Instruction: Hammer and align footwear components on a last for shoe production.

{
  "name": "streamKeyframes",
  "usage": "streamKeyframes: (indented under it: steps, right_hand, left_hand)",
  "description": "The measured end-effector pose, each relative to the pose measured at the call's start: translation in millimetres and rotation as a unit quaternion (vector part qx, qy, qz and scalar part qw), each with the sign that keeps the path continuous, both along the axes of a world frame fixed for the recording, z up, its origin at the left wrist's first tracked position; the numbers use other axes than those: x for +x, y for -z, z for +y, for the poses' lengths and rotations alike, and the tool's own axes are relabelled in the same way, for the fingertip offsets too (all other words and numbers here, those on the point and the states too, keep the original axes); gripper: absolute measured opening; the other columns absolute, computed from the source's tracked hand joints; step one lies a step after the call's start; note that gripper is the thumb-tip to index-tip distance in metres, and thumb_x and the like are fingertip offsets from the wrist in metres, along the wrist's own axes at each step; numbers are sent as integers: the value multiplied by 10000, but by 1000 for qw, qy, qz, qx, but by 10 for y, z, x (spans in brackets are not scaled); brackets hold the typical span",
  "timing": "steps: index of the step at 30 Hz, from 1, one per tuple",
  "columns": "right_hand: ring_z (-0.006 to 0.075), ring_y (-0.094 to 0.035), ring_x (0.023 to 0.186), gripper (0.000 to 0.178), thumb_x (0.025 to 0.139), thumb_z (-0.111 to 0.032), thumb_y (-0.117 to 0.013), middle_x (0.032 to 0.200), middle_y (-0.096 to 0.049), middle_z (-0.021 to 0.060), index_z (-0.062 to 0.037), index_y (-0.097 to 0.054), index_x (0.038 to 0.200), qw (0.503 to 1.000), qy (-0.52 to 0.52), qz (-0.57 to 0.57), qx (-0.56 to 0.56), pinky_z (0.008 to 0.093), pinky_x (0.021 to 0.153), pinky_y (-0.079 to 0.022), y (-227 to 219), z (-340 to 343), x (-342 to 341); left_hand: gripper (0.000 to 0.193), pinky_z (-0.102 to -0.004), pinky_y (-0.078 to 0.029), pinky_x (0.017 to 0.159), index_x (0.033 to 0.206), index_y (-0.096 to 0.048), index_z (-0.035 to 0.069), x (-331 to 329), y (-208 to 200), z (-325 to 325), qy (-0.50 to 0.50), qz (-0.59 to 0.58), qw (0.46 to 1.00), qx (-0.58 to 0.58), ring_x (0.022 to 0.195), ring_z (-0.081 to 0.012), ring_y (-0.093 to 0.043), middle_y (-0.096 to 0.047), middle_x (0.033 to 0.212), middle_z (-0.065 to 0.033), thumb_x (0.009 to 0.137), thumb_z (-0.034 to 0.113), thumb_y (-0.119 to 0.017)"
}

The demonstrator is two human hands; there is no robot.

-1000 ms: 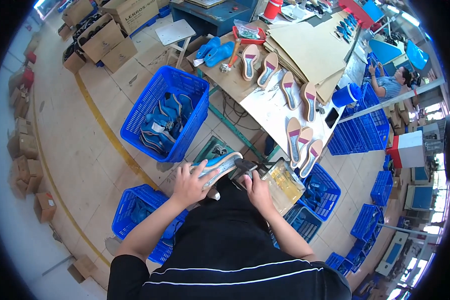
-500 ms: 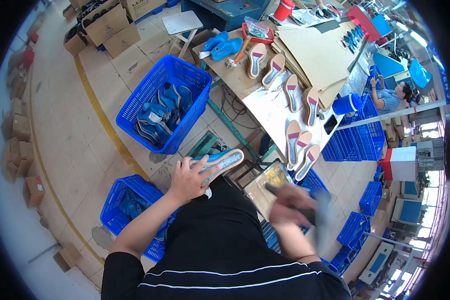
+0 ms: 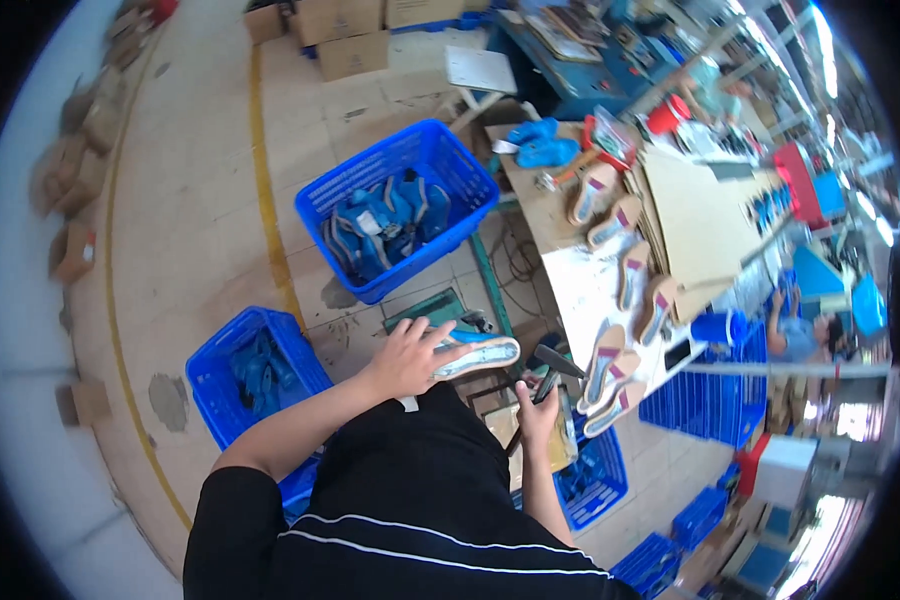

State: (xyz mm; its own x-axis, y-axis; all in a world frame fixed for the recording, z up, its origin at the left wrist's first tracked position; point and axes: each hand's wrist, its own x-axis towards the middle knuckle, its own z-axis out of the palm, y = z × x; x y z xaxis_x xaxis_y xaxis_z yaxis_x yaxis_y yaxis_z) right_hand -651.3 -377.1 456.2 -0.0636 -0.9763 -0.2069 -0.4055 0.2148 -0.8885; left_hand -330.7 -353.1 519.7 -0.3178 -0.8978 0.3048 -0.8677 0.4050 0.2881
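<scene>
My left hand (image 3: pixel 407 360) is closed around a blue shoe (image 3: pixel 483 355) above my lap, its pale underside turned up. To the right, my right hand (image 3: pixel 537 412) grips a hammer (image 3: pixel 558 361) by its handle. The hammer's dark head is raised, close to the shoe's tip but apart from it. Several beige soles (image 3: pixel 657 309) with purple patches lie in a line along the near side of the worktable (image 3: pixel 564 268). Part of a yellowish block or board (image 3: pixel 568 440) shows below my right hand.
One blue basket of blue shoes (image 3: pixel 397 200) stands ahead on the left, another basket (image 3: pixel 215 370) beside my left arm, and a third (image 3: pixel 604 487) at my right. Cream sheets (image 3: pixel 698 215), a red tray (image 3: pixel 610 138) and a blue jug (image 3: pixel 718 327) occupy the table. A person (image 3: pixel 798 330) is at far right.
My right hand, blurred earlier, has swung inward and up with the hammer, nearer the shoe. The view has turned, shifting the table and baskets. My left hand still holds the shoe.
</scene>
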Motion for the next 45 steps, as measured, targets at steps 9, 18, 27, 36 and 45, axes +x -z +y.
streamKeyframes:
  steps: [9, 18, 27, 36, 45]
  right_hand:
    - [66, -535, 616, 446, 896, -122, -843, 901, -565, -22, -86, -541, 1222, 976, -155, -151, 1, 218, 462, -426, 752, -703, -166]
    - [64, -511, 735, 246, 1021, -189, -742, 811, -525, -40, -102, -513, 1039, 932, -303, -141, 138, 242, 590, -404, -746, -1244, 647]
    - [76, -388, 392, 250, 1144, -301, -517, 874, -749, 207, -63, -458, 1098, 837, -419, -170, 309, 267, 376, -331, -630, -764, 1916]
    - [88, -455, 421, 260, 1133, -319, -541, 868, -754, 161, -60, -529, 1102, 830, -466, 70, 298, 268, 391, -359, -369, -354, 2336]
    - [125, -374, 603, 567, 1110, -314, -589, 728, -443, 22, -46, -471, 1595, 830, -342, 300, 322, 334, 529, -336, -200, 115, 2357]
  left_hand:
    - [806, -444, -540, 914, 1597, -494, 248, 23, 205, 398, -123, 168, 977, 54, 1014, -353, -592, -565, 1123, -141, 843, 98, -737]
    - [383, -389, -555, 701, 1109, -764, 92, 33, -825, 951, -307, 375, 874, 11, 804, -316, -713, -716, 846, -115, 895, 401, -840]
    - [479, -298, -538, 588, 1338, -745, 122, 631, -354, 2593, -661, 551, 503, 74, 549, -101, -614, -667, 685, -45, 1031, 482, -668]
    - [445, -547, -606, 779, 1076, -746, 31, 1463, 2247, 4357, -839, 198, 425, 275, 868, -407, -748, -763, 925, -200, 981, 457, -660]
    - [512, -483, -598, 955, 1355, -694, 130, 1800, 4787, 5009, -740, 424, 316, 416, 1145, -365, -726, -742, 1238, -199, 937, 421, -742]
